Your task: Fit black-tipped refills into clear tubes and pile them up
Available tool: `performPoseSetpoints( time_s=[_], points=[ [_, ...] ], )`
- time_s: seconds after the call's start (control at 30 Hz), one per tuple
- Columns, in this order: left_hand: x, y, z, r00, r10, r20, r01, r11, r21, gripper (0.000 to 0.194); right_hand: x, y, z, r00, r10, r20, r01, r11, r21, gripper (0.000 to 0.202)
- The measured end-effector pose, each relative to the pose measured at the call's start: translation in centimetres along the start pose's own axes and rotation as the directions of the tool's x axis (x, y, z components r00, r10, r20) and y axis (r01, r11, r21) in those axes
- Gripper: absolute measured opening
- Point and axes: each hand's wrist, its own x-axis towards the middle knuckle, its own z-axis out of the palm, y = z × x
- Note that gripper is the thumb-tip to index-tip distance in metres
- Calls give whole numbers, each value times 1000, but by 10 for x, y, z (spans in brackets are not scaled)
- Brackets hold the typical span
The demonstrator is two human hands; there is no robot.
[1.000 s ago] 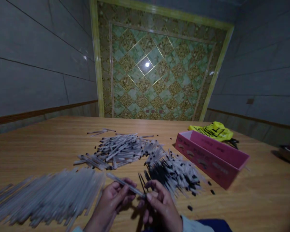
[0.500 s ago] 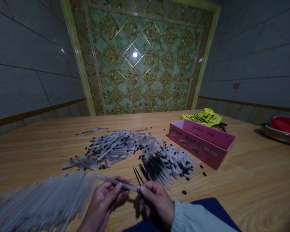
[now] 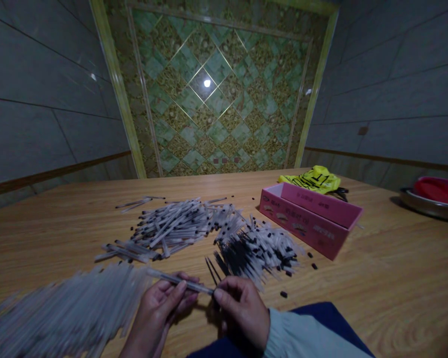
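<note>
A slim clear plastic tube [image 3: 162, 276] slants across the front of the table, with my left hand [image 3: 164, 308] closed around its middle. Its right end is dark, and my right hand [image 3: 242, 308] pinches it between thumb and fingertips. Two thin black sticks [image 3: 211, 269] show just behind the right fingers; whether those fingers also hold them I cannot tell. Beyond the right hand lies a heap of thin black sticks and pale pieces [image 3: 242, 256]. Left of my left hand spreads a big layer of clear tubes [image 3: 70, 308], smeared in the picture.
A pile of tubes with black ends [image 3: 175, 223] lies mid-table. Small black caps [image 3: 283, 294] are scattered on the right. Behind them stand a pink box [image 3: 306, 221] and a yellow bag [image 3: 317, 179]. A metal pan [image 3: 429, 206] with red items sits far right.
The right hand's fingers have shifted slightly on the tube's dark end, and its lower fingers are more tucked away. Both hands otherwise keep their places; the whole view has moved a little.
</note>
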Motion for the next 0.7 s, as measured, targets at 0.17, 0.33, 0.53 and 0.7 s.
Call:
performPoseSetpoints(
  time_s=[0.17,0.33,0.53,0.7],
  points=[
    [1,-2,-2,1000,-9,19,8,1000,16,32,-1,0,-1,1000,-18,23,19,998,-58,39],
    [6,-5,-7,998,-43,36,42,999,35,30,-4,-12,-2,988,-132,-74,103,947,-303,18],
    [5,-6,-7,999,-22,24,22,1000,4,30,-4,-10,-4,989,-147,-1,134,907,-399,28],
    [5,-6,-7,999,-25,49,24,999,20,31,-5,-10,-4,987,-140,-74,97,902,-421,13]
  ],
)
